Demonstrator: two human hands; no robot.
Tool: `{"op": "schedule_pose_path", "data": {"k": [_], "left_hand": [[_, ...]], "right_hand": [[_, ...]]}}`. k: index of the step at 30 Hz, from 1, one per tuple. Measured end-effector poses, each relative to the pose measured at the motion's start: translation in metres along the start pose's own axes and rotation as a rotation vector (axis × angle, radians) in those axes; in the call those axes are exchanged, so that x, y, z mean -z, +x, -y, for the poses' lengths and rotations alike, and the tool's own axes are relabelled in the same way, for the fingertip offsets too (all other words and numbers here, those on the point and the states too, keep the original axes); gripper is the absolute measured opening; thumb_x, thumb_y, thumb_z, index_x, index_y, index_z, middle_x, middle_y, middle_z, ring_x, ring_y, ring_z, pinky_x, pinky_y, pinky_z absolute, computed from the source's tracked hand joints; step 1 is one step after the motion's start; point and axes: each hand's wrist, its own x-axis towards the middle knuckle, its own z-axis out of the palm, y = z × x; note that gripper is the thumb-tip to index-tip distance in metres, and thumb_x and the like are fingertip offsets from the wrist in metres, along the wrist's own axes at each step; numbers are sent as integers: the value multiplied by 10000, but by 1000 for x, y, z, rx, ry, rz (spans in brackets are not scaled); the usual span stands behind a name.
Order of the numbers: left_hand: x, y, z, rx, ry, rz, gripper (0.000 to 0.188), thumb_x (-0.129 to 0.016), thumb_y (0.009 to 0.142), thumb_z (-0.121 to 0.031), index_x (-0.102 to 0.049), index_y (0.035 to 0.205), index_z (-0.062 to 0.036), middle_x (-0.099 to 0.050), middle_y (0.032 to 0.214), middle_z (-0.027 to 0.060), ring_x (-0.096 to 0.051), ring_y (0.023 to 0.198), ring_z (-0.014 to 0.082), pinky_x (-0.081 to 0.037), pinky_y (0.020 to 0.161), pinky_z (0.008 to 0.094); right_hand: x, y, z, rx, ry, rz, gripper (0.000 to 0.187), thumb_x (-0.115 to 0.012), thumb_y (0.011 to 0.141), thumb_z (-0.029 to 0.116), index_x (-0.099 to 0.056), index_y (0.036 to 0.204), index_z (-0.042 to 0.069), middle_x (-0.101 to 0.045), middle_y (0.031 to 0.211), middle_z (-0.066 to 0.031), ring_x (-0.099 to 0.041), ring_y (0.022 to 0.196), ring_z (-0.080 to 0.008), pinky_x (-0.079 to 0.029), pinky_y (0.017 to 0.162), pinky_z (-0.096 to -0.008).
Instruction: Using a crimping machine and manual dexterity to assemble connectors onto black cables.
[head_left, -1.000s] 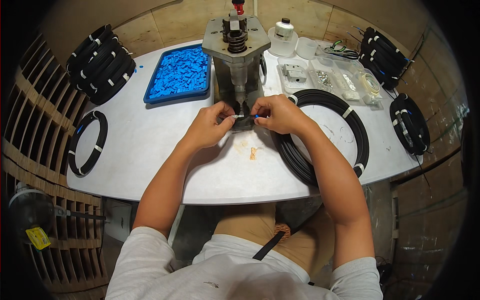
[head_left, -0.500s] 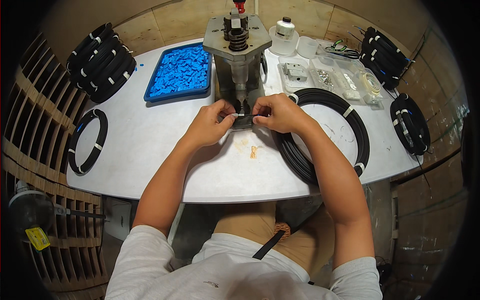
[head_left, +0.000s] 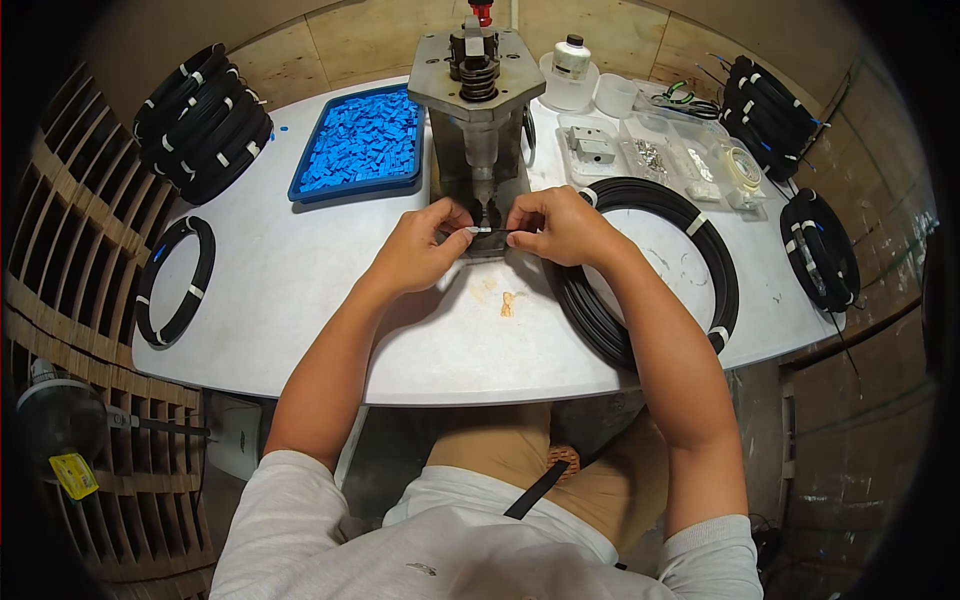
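Note:
Both my hands meet at the base of a grey metal bench press (head_left: 482, 135), just under its ram. My left hand (head_left: 425, 248) is closed, thumb and fingers pinching a small pale connector piece (head_left: 483, 230). From the right, my right hand (head_left: 562, 228) pinches a thin black cable (head_left: 499, 231) whose end meets the pale piece. Whether the cable end sits inside it is too small to tell. A large coil of black cable (head_left: 729, 270) lies on the table under my right forearm.
A dark blue tray (head_left: 355, 189) of small blue parts lies left of the press. Black coils (head_left: 205, 130) are stacked at far left, others (head_left: 768, 115) at far right. Behind the large coil stand a divided clear box (head_left: 690, 150), a white bottle (head_left: 571, 60) and a metal block (head_left: 590, 146).
Both hands stay almost in place at the press base. The pale piece between the fingertips has shifted slightly and shows a little more plainly.

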Motion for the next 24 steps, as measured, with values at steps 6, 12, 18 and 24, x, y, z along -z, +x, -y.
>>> {"op": "schedule_pose_path", "data": {"k": [6, 12, 18, 24], "left_hand": [[0, 1, 2, 4, -5, 8, 206, -693, 941, -147, -638, 1029, 31, -722, 980, 132, -702, 981, 212, -537, 899, 355], [1, -1, -2, -2, 9, 17, 206, -691, 944, -145, -636, 1035, 33, -723, 983, 133, -703, 986, 214, -538, 896, 356], [0, 1, 0, 10, -8, 1, 213, -691, 945, -143, -639, 1049, 35, -726, 994, 133, -707, 998, 219, -540, 899, 356], [0, 0, -1, 12, -1, 1, 220, -700, 940, -158, -645, 1036, 32, -725, 977, 130, -703, 982, 212, -540, 893, 355]], "right_hand": [[0, 0, 1, 7, 15, 3, 129, -802, 823, 101, -720, 876, 17, -733, 743, -82, -669, 672, -145, -538, 672, -303], [-1, 0, 0, 1, 10, -3, 133, -804, 824, 104, -718, 870, 14, -733, 743, -79, -669, 673, -140, -538, 669, -302], [-1, 1, -1, 19, 7, -1, 138, -808, 822, 113, -717, 866, 18, -727, 733, -75, -665, 674, -136, -535, 668, -303], [-2, 1, -2, 15, 18, -7, 140, -807, 822, 123, -720, 867, 22, -724, 732, -76, -659, 671, -140, -527, 658, -298]]}}
